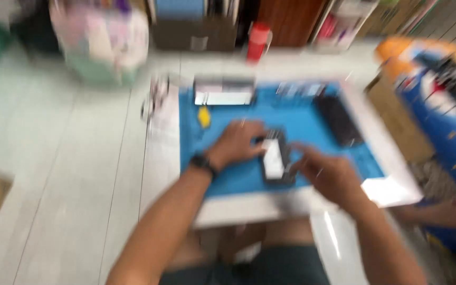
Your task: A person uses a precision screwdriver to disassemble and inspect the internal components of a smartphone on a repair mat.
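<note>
Head view, strongly motion-blurred. Both forearms are bare to the lower edge of the picture, with no sleeves in sight; the left hand [237,143] has a dark band [202,162], a watch or strap, round its wrist, and the right hand [327,174] is bare at the wrist. Dark teal shorts [270,269] cover the lap, with bare knee above.
</note>
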